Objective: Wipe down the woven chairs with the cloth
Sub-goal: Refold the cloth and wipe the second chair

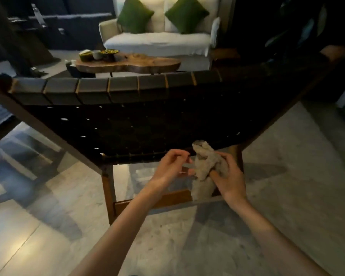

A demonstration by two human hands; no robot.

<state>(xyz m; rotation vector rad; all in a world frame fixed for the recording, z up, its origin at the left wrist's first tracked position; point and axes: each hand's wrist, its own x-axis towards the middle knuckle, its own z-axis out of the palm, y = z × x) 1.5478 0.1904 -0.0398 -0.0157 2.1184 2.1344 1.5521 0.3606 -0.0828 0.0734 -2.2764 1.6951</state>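
A chair with a dark woven back (pixel 139 124) and a brown wooden frame stands in front of me, seen from behind. A bunched beige cloth (pixel 206 159) is held just below the lower edge of the woven panel. My right hand (pixel 228 178) grips the cloth from the right, with part of it hanging down. My left hand (pixel 172 166) is just left of the cloth, fingers curled and pinched near its edge; whether it touches the cloth I cannot tell.
Beyond the chair stand a live-edge wooden coffee table (pixel 131 63) with small bowls and a white sofa (pixel 157 40) with two green cushions. A second wooden frame (pixel 18 156) is at the left. Grey tiled floor lies around me.
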